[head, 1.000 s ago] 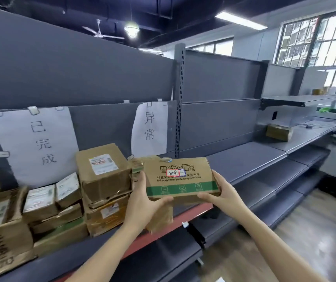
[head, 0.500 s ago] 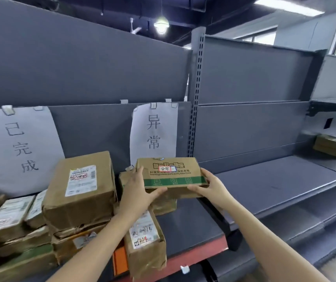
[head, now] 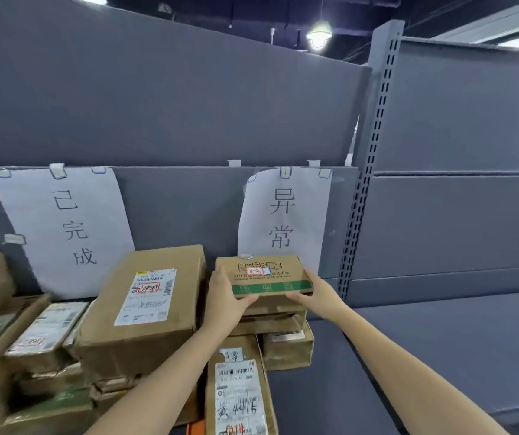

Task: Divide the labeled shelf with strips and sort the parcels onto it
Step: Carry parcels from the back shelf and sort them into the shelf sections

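Two paper signs hang on the shelf's (head: pixel 440 346) back panel: 已完成 sign (head: pixel 63 227) at 10 o'clock, 异常 sign (head: pixel 283 215) at 12. Left hand (head: pixel 223 306) and right hand (head: pixel 317 293) grip one green-banded parcel (head: pixel 262 276), fingers curled around its ends, atop a stack of three brown boxes (head: pixel 283 334) beneath the 异常 sign (its red-framed sticker also reads 异常). At 9 o'clock, a large labelled box (head: pixel 142 309).
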`<state>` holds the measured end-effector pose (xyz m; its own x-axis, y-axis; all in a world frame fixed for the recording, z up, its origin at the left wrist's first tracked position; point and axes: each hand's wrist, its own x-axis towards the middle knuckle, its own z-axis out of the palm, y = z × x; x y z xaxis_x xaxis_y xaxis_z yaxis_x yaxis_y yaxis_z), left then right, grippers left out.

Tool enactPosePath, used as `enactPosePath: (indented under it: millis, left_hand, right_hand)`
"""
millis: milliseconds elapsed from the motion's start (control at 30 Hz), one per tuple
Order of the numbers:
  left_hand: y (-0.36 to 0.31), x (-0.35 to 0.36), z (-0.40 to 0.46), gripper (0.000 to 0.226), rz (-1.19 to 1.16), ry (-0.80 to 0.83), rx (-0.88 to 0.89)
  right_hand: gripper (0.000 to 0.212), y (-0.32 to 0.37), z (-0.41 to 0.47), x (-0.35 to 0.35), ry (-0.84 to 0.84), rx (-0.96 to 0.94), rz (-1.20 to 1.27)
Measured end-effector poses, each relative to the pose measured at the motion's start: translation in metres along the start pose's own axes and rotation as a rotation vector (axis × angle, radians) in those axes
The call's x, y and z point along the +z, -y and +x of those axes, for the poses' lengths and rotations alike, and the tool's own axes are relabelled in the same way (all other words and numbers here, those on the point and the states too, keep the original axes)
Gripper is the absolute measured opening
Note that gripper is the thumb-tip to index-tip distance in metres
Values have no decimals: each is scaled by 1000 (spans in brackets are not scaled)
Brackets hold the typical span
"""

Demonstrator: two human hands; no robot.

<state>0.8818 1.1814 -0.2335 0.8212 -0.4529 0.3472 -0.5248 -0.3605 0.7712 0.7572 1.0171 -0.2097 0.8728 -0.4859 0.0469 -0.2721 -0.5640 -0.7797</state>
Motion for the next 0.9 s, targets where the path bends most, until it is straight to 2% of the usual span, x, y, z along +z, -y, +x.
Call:
enactPosePath:
  millis: [100,233,300,400,467,533,633,733,900]
  left_hand:
    - [5,10,4,73,37,36,-88]
    - [4,12,11,61,174,149,-124]
    - [-4,10,10,60,328,151,-89]
    - [-27,13,4,64,520,109,74]
    - [-52,20,0,62,504,135,141]
    - [-80,37,0,56,487,187,218]
    - [-128,74,-1,48,449,271,364]
    - [-183,121,-10,55,399,371,501]
    - [-282,215,-53,55,309,447,712]
  right_hand:
    - [52,-8,8,12,31,2,-45]
    - [49,-15,14,15,28,-5,-79]
    - [45,-14,14,13,35,0,-79]
    - [48,-14,7,3,0,-29,-83]
    - [63,-19,-2,-13,-78,-32,-128]
    - [69,-35,-14,-36,-184,-23,-181]
    - [66,-64,-43,-90,-304,63,-277]
    - [62,-92,-85,-157,-462,173,-329]
    - [62,-157,-177,-259,-704,332,-401]
